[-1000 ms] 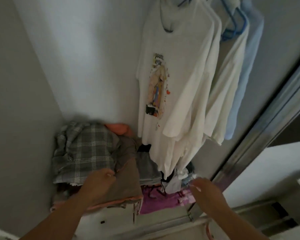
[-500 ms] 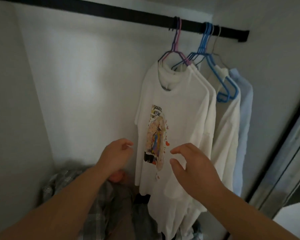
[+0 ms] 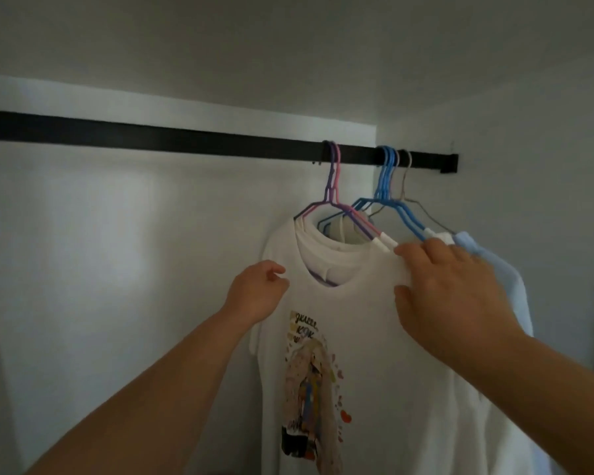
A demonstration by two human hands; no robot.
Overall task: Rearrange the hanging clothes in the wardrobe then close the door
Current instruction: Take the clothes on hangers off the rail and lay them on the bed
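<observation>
A white T-shirt (image 3: 367, 323) with a colourful print hangs on a purple and pink hanger (image 3: 333, 186) from the black rail (image 3: 186, 145). My left hand (image 3: 258, 293) is at the shirt's left shoulder, with curled fingers pinching the fabric edge. At the right shoulder, my right hand (image 3: 453, 296) grips the cloth between thumb and fingers, just below the hanger's end. Behind it hang more white shirts on blue hangers (image 3: 386, 180). A light blue shirt (image 3: 494, 269) is last at the right end, partly hidden by my right hand.
The wardrobe's white back wall (image 3: 117, 269) is bare to the left of the clothes, and the rail there carries no hangers. The right side wall (image 3: 546, 200) stands close to the light blue shirt. The door is out of view.
My view has tilted up from the folded clothes on the wardrobe floor to the rail. Both hands rose from the pile to the printed T-shirt's shoulders and took hold.
</observation>
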